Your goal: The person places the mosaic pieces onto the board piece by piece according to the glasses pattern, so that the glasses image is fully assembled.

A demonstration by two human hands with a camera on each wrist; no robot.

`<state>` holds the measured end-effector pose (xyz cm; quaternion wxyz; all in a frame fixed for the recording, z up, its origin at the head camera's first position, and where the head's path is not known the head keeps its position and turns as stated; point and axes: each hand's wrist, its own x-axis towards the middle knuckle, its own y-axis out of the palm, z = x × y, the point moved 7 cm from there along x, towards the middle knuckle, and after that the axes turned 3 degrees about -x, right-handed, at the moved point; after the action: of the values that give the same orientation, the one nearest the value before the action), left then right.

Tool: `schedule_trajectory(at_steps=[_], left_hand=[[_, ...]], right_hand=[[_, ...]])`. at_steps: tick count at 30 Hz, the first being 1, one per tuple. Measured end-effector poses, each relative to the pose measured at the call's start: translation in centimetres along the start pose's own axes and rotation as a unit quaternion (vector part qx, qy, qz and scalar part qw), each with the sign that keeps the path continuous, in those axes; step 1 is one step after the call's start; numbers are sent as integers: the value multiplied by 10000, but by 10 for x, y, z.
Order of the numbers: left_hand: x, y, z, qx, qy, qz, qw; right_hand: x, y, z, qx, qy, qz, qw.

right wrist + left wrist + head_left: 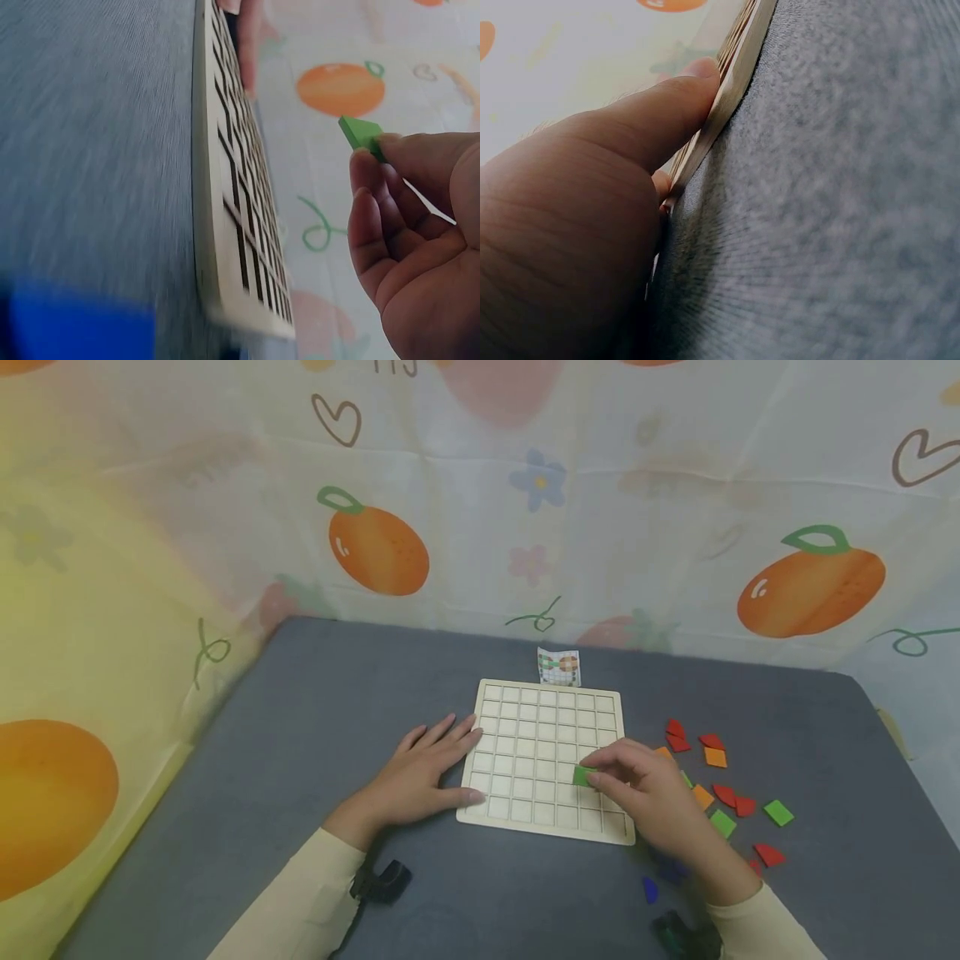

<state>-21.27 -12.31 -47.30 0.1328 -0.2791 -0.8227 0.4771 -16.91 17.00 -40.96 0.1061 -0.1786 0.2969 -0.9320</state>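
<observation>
A pale wooden grid board [517, 766] lies on the grey table, its square cells bare. My left hand [423, 772] rests at the board's left edge with fingers spread and straight; in the left wrist view the thumb [679, 105] lies on the board's rim. Over the right part of the board, my right hand [652, 789] pinches a green square tile [582, 776] between thumb and fingertips. The right wrist view shows this green tile [361, 135] held above the board's surface, tilted.
Loose red, orange and green pieces lie right of the board, among them a green tile [778, 812] and an orange tile [716, 757]. A blue half-round piece [650, 889] lies nearer the front. Behind the board stands a small pattern card [559, 667], before a printed cloth backdrop [480, 527].
</observation>
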Motion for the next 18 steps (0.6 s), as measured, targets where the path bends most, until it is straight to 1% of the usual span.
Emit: schedule_trajectory(at_steps=[4,6,9,13,18], left_hand=[[0,0,1,-24,-27,26,10000],[0,0,1,-47,-45,30,10000],[0,0,1,-54,-79,35,9999],[0,0,2,-54,-103,38,9999],[1,0,3,-67,-113,30,9999]], right_hand=[[12,12,3,-119,111,144,9998],[19,16,5,-88,182,183,9996],[29,21,11,-70,241,145,9996],[43,28,17,128,258,99,9995],[61,42,17,540,509,135,9971]])
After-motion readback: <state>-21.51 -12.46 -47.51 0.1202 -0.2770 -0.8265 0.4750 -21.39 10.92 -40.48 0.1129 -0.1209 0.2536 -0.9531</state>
